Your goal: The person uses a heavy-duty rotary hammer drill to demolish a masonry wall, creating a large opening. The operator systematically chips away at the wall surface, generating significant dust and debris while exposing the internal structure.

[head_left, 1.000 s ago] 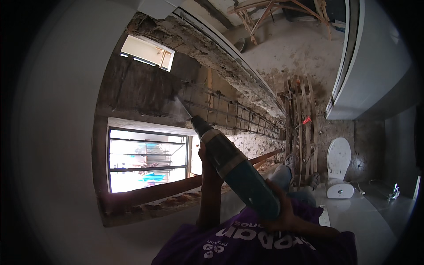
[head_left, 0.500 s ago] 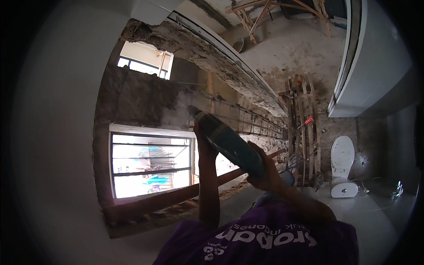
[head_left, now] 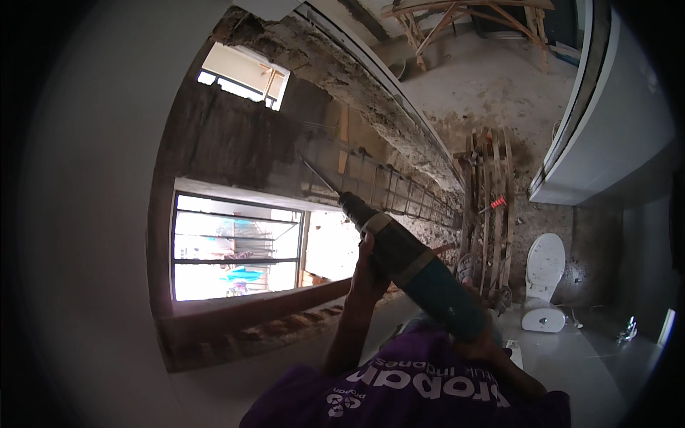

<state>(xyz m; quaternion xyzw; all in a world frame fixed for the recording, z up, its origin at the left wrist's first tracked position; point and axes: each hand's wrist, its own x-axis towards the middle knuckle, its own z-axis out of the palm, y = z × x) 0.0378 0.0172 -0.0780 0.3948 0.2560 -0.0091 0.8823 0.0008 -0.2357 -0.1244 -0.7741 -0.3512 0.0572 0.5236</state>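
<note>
A teal and black demolition hammer [head_left: 421, 274] slants across the middle of the view, its long pointed chisel bit [head_left: 319, 173] aimed to the upper left. My left hand [head_left: 367, 274] is wrapped around the front of its body, just behind the collar. At the rear end my right hand [head_left: 479, 344] grips the tool, with its fingers partly hidden. The bit's tip lies over the edge of the dark, rough concrete [head_left: 242, 135]; I cannot tell whether it touches. Beside the bit runs a cage of exposed steel bars [head_left: 389, 185].
Below the concrete is a barred window [head_left: 235, 250]. Broken masonry [head_left: 357, 85] runs along the upper wall edge. Wooden poles of a ladder-like frame [head_left: 489, 214] stand to my right, near a white toilet [head_left: 546, 267]. A wooden trestle [head_left: 467, 16] stands on the far floor.
Both hands have drawn the demolition hammer back toward me and to the right. Its chisel bit now shows in full, and the pale dust near the tip has thinned.
</note>
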